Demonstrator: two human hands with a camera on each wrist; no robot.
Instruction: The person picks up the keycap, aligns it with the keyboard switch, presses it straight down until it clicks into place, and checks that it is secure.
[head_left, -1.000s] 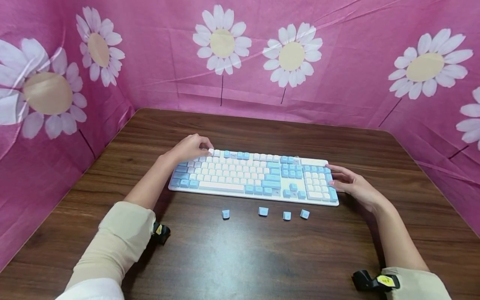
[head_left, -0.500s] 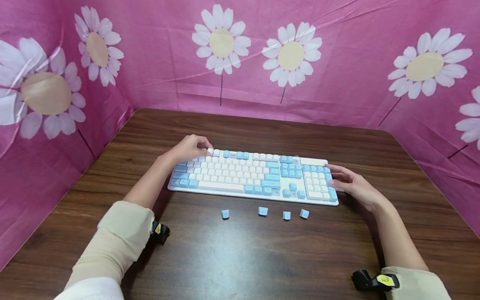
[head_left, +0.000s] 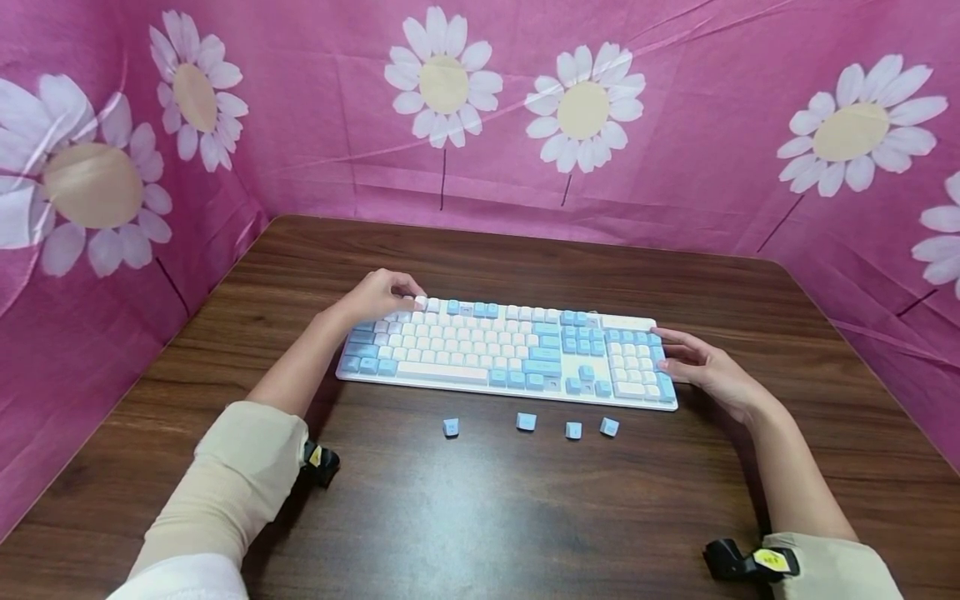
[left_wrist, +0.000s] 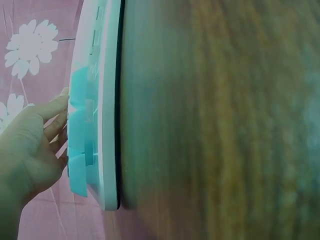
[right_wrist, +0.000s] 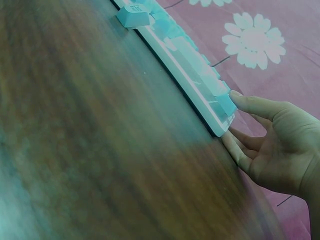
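A white and light-blue keyboard (head_left: 465,346) lies flat across the middle of the wooden table. My left hand (head_left: 377,297) holds its far left edge, the thumb at the top-row keys and the fingers curled behind. At the right end, my right hand (head_left: 705,367) grips the side edge. The right wrist view shows that thumb (right_wrist: 255,106) on top of the end keys and the other fingers low against the side. A few key positions on the board show no cap. Loose light-blue keycaps lie in front: one keycap (head_left: 451,427) at left, another keycap (head_left: 527,422), and others to the right.
The brown wooden table (head_left: 450,517) reaches back to a pink cloth (head_left: 315,100) with large white daisies, which hangs around its back and sides. A black strap mount (head_left: 321,463) is on the left forearm, and another strap mount (head_left: 750,562) on the right.
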